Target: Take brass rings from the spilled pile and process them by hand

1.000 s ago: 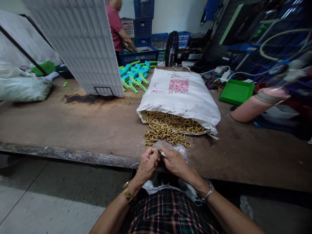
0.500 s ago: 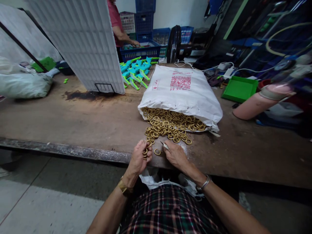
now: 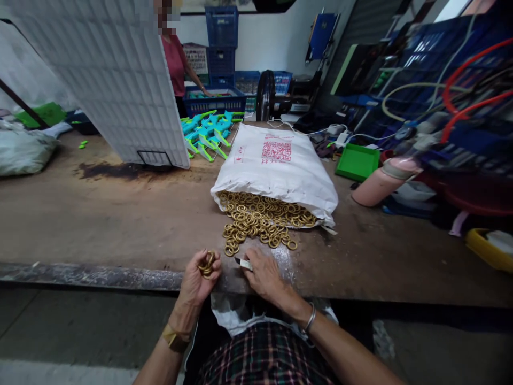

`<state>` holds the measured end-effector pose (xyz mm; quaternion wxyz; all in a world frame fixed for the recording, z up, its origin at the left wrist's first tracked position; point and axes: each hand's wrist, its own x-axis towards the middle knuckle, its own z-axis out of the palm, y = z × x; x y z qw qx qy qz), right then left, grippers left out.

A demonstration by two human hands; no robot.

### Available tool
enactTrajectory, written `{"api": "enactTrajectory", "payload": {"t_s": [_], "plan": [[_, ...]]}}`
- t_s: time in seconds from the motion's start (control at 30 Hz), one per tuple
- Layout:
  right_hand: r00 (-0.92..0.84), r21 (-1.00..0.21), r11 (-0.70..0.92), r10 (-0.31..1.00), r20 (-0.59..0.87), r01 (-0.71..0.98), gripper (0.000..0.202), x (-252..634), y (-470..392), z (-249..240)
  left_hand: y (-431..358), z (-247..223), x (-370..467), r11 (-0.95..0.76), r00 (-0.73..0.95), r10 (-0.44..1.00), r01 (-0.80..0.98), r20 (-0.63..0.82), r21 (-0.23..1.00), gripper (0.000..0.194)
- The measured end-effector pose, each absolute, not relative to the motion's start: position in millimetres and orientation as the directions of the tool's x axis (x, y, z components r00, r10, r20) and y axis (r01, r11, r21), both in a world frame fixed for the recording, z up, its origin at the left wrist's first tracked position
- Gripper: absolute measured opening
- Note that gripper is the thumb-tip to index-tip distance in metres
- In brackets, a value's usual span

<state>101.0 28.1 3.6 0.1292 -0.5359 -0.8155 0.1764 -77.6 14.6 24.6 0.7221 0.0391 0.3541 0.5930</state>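
Note:
My left hand (image 3: 200,275), at the front edge of the table, is curled around several gold-coloured rings (image 3: 207,264). Just to its right, my right hand (image 3: 264,272) rests low over the tabletop, closed on a small knife (image 3: 243,263) whose dark tip points left; its handle is mostly hidden by the fingers. Beyond both hands, a loose pile of the same rings (image 3: 256,227) spills onto the wood. They come from the open mouth of a white sack (image 3: 272,166) lying on its side, printed with a red square code.
A white ribbed panel (image 3: 132,96) stands at left on the table (image 3: 100,224). Turquoise and green plastic parts (image 3: 208,131) lie behind the sack. A green tray (image 3: 358,162) and a pink bottle (image 3: 385,182) are at right. Another person (image 3: 176,67) stands by a blue crate (image 3: 216,101).
The view has swung right and up. A single ring that lay between my hands no longer shows there. My left hand has drawn back from the pile with its rings; my right still grips the knife.

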Motion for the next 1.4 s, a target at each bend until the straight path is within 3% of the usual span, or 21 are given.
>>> {"api": "enactTrajectory", "payload": {"t_s": [0.17,0.27,0.33,0.43,0.57,0.7,0.8,0.9,1.03,1.17,1.4], "plan": [[-0.282,-0.691,0.206,0.959,0.002,0.693,0.008,107,40,8,13,22,-66,0.386,0.177,0.874,-0.818,-0.453,0.425,0.008],[-0.143,-0.89,-0.011,0.986,-0.085,0.456,0.008,110,47,10,13,24,-57,0.455,0.262,0.849,-0.804,-0.459,0.382,0.013],[-0.108,-0.944,-0.172,0.972,-0.209,0.282,0.008,110,47,10,13,25,-51,0.492,0.298,0.826,-0.795,-0.478,0.355,0.018],[-0.149,-0.922,-0.384,0.91,-0.387,0.055,0.012,110,42,11,13,22,-42,0.529,0.314,0.795,-0.777,-0.518,0.341,0.023],[-0.238,-0.851,-0.504,0.853,-0.464,-0.147,0.021,109,35,17,11,16,-33,0.525,0.286,0.807,-0.749,-0.517,0.405,0.019],[-0.28,-0.814,-0.548,0.826,-0.49,-0.191,0.023,110,34,23,8,17,-28,0.426,0.144,0.883,-0.643,-0.446,0.636,0.028],[-0.314,-0.793,-0.574,0.806,-0.502,-0.205,0.024,111,35,25,4,18,-23,0.333,0.008,0.931,-0.429,-0.364,0.84,0.033],[-0.372,-0.763,-0.608,0.776,-0.51,-0.221,0.024,110,34,26,2,17,-18,0.244,0.004,0.969,-0.201,-0.248,0.949,0.03],[-0.44,-0.723,-0.646,0.738,-0.511,-0.245,0.022,109,33,28,3,14,-16,0.157,0.037,0.987,-0.108,-0.153,0.982,0.026],[-0.5,-0.7,-0.669,0.708,-0.498,-0.25,0.02,109,31,27,3,16,-16,0.099,-0.043,0.994,-0.089,-0.103,0.991,0.02],[-0.488,-0.669,-0.688,0.703,-0.517,-0.281,0.018,110,32,22,-1,17,-18,0.006,0.015,1.0,0.028,-0.006,1.0,0.018]]}}
